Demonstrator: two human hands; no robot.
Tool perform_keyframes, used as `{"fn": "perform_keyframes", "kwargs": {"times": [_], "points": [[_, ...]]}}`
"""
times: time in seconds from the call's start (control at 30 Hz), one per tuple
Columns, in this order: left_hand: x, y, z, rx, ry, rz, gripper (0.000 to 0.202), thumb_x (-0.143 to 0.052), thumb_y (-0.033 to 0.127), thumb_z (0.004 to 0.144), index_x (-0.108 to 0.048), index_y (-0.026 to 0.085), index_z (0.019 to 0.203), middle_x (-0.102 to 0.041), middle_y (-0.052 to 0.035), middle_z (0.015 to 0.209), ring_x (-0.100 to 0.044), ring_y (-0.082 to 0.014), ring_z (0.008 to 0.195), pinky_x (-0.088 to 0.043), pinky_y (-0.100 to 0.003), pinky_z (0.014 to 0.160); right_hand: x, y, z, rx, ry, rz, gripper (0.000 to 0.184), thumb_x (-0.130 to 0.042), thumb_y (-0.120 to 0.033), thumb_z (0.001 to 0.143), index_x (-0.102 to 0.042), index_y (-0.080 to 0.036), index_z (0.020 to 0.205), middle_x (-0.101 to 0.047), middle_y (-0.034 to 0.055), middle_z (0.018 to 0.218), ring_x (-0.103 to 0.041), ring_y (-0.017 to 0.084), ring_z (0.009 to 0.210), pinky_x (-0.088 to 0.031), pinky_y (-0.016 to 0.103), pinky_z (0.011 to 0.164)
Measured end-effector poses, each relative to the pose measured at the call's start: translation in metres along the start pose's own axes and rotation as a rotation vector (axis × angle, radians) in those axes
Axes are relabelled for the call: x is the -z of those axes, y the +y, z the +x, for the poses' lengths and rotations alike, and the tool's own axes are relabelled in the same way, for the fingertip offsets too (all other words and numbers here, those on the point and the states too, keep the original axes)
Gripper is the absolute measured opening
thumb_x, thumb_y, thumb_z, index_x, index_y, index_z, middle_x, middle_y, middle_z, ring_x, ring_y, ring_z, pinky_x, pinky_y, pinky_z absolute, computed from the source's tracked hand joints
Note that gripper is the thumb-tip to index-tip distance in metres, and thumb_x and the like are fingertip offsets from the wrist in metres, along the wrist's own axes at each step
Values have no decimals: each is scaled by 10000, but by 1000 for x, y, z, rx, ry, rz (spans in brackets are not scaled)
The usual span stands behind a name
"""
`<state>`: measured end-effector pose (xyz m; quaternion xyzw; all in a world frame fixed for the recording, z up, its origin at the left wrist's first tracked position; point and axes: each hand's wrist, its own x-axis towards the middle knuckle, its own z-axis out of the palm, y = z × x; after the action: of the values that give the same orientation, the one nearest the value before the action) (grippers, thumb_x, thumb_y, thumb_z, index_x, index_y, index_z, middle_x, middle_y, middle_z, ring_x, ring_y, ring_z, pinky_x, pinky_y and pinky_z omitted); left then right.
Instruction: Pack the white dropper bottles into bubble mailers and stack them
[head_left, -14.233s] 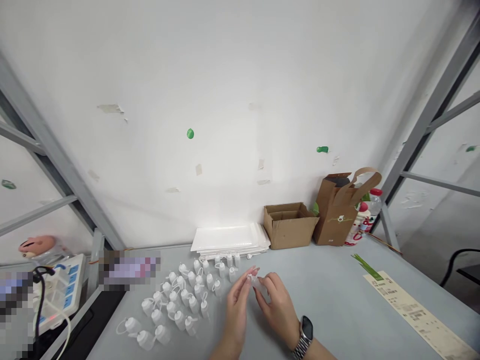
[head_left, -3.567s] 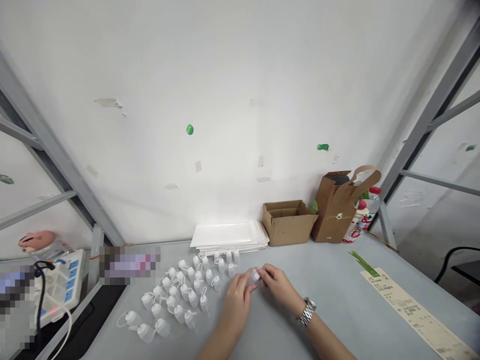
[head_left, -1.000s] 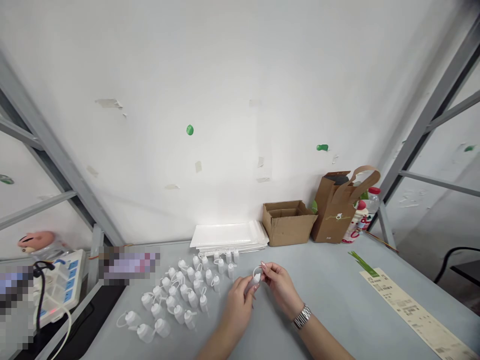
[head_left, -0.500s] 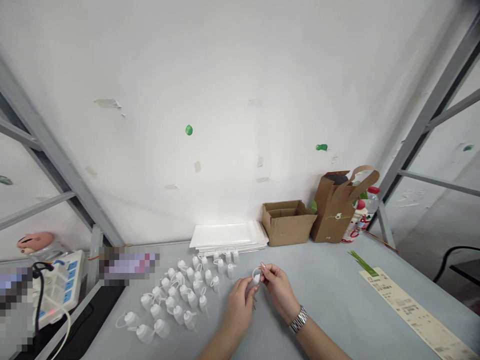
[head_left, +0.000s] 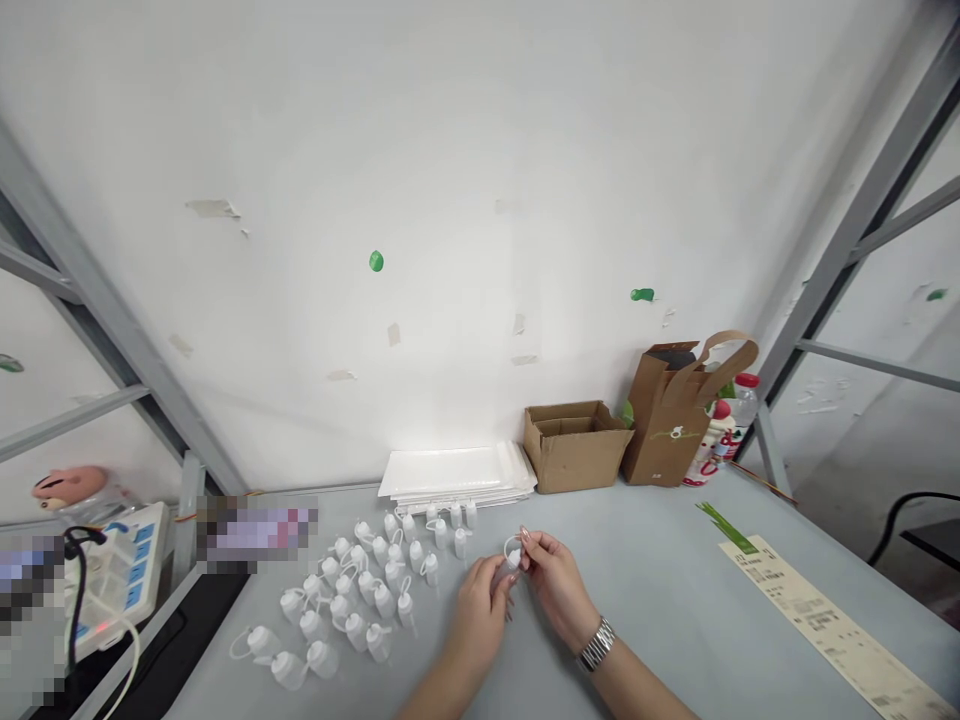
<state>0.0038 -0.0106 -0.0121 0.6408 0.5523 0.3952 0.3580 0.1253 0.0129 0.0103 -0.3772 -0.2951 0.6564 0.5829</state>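
Between my hands is a small translucent squeeze bottle (head_left: 513, 561) with a white top and a looped cap strap. My left hand (head_left: 478, 608) is closed around its body, the fingers covering much of it. At the strap's end, my right hand (head_left: 553, 582) pinches the small cap; the fingertips hide the cap itself. A metal watch is on my right wrist. To the left of my hands stand several similar squeeze bottles (head_left: 355, 630) in loose rows on the grey table (head_left: 660, 600), many with looped straps at their tops.
Behind the bottles lies a stack of white envelopes (head_left: 450, 472), beside an open cardboard box (head_left: 581, 458). A brown paper bag (head_left: 667, 430) stands right of the box. A long printed paper strip (head_left: 821, 615) lies at right, and a power strip (head_left: 135, 570) at far left.
Hardly anything differs. Both hands keep their hold on the bottle and its cap, with only a slight shift of the fingers.
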Motion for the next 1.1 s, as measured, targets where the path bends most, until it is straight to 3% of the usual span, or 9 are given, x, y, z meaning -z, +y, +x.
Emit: {"fn": "perform_keyframes", "kwargs": {"times": [0.13,0.3,0.6,0.77,0.93,1.1], "points": [[3,6,-1,-19,6,13,308,-392,363,829,-582,167,971,-622,-88,917,-585,-192,823,-459,-330,775,3,-5,3,-28,-28,82,274,-778,-353,550,-584,-158,547,-489,-24,514,-425,106,509,-367,259,540],[3,5,0,-14,17,4,334,-389,386,825,-586,167,983,-619,-78,897,-591,-176,736,-476,-315,716,8,-4,7,-90,-34,142,243,-788,-322,545,-629,-156,622,-527,-20,563,-459,101,530,-387,250,562],[14,9,3,-58,74,55,311,-410,349,830,-581,175,1023,-607,-72,925,-580,-175,802,-473,-326,765,8,-21,6,15,-51,-60,295,-790,-395,541,-651,-143,607,-553,-11,578,-445,87,534,-383,236,574],[16,10,1,-170,163,89,294,-394,278,849,-578,209,1068,-590,-62,939,-572,-180,884,-473,-332,816,10,-26,9,9,-106,-40,308,-789,-389,544,-692,-149,712,-560,-14,616,-454,85,574,-388,236,640],[16,9,0,-319,220,148,307,-388,247,864,-598,239,1088,-579,-62,897,-573,-175,868,-495,-317,791,10,-26,6,25,-199,-31,315,-768,-353,597,-635,-178,822,-516,-54,557,-417,71,495,-320,214,531],[15,9,-2,-453,309,217,301,-393,214,874,-605,247,1084,-577,-60,885,-574,-164,853,-514,-310,757,9,-25,6,47,-242,-18,305,-755,-346,626,-544,-195,786,-495,-78,515,-373,51,424,-255,197,465]]}}
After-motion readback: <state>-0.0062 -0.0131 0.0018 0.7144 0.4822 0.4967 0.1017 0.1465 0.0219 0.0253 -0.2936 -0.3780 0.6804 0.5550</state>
